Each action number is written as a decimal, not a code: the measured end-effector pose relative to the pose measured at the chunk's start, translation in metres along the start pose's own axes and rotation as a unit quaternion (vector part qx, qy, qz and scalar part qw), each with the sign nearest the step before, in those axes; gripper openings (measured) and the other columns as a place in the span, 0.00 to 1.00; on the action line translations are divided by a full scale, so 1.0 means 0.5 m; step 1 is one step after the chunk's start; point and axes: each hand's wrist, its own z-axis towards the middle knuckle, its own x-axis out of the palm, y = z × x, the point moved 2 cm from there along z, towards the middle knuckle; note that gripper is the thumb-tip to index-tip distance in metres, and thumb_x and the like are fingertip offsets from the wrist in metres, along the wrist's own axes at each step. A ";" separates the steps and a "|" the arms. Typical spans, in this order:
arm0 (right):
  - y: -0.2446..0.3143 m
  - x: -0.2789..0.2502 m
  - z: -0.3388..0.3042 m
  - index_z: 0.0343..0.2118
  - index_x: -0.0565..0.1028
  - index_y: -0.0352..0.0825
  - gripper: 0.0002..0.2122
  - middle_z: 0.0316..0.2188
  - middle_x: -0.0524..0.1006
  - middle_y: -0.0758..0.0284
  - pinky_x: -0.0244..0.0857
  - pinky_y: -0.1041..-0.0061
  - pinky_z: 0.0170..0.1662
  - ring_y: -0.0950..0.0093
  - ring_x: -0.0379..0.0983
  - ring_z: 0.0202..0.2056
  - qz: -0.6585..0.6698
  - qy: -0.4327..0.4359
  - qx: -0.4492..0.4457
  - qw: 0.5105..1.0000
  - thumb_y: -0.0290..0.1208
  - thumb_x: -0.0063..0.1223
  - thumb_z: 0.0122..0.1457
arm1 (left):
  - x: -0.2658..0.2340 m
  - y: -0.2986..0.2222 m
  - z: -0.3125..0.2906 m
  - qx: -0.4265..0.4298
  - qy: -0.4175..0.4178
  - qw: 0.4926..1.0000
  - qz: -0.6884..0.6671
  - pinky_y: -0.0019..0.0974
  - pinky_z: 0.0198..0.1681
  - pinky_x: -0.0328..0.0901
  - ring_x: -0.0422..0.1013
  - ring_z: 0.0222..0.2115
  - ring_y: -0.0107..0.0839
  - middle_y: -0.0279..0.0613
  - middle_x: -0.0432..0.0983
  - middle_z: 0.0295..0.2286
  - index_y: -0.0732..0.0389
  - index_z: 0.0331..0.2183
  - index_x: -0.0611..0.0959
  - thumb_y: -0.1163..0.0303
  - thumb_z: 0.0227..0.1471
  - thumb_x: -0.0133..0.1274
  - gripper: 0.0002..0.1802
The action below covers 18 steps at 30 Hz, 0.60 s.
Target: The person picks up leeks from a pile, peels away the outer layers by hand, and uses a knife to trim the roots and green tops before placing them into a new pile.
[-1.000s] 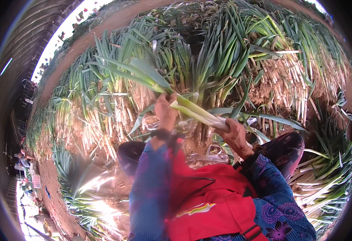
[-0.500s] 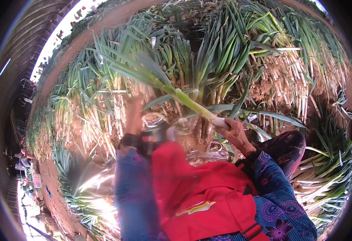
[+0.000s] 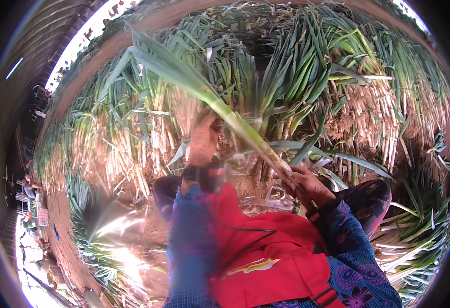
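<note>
A thick green onion [image 3: 243, 129] slants across the middle, its broad green leaves up to the left and its root end down to the right. My right hand [image 3: 311, 186] is closed round that brownish lower end, with a dark strip hanging beneath the fingers. My left hand [image 3: 203, 141] is beside the upper part of the stalk, fingers curled. Whether it touches the stalk is unclear, and what it holds, if anything, is hidden. Behind the stalk, bunches of green onions [image 3: 297, 72] lean upright.
Piled green onions [image 3: 368, 118] with rooty white ends spread to the right and left. More lie at lower left [image 3: 117, 256] and lower right [image 3: 415, 236]. Clear plastic [image 3: 276, 200] lies before my red apron [image 3: 266, 246]. Brown soil [image 3: 65, 241] runs along the left.
My left hand has moved right, close to the stalk. The stalk's leaves reach higher, and the end at my right hand looks brown where it looked white. My right hand is slightly lower.
</note>
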 end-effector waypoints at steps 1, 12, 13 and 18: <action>0.001 0.008 -0.002 0.42 0.71 0.27 0.17 0.21 0.68 0.74 0.56 0.85 0.21 0.84 0.62 0.20 0.054 0.024 0.005 0.998 0.38 0.50 0.59 | -0.015 -0.001 0.000 0.002 -0.001 1.000 0.015 0.31 0.28 0.66 0.71 0.29 0.29 0.35 0.75 0.32 0.58 0.39 0.77 0.71 0.51 0.54 0.11; -0.022 -0.021 -0.019 0.40 0.70 0.28 0.21 0.22 0.71 0.69 0.59 0.84 0.20 0.81 0.65 0.19 0.171 0.149 0.060 0.972 0.46 0.50 0.58 | -0.034 -0.031 -0.022 0.021 -0.124 0.992 -0.032 0.31 0.28 0.63 0.69 0.26 0.29 0.33 0.70 0.25 0.57 0.34 0.77 0.65 0.52 0.56 0.09; -0.025 -0.018 -0.019 0.40 0.70 0.28 0.21 0.22 0.71 0.69 0.59 0.84 0.20 0.81 0.65 0.19 0.168 0.147 0.062 0.973 0.46 0.50 0.58 | -0.005 -0.020 -0.028 -0.028 -0.074 0.997 -0.021 0.31 0.29 0.63 0.69 0.27 0.29 0.33 0.72 0.27 0.56 0.35 0.77 0.61 0.50 0.58 0.12; -0.038 -0.028 -0.015 0.34 0.72 0.31 0.20 0.20 0.71 0.67 0.58 0.80 0.17 0.78 0.65 0.17 0.196 0.128 0.096 0.967 0.48 0.49 0.58 | 0.031 0.013 -0.043 -0.042 0.017 0.998 0.053 0.29 0.27 0.64 0.72 0.30 0.27 0.34 0.76 0.29 0.55 0.38 0.78 0.53 0.51 0.57 0.18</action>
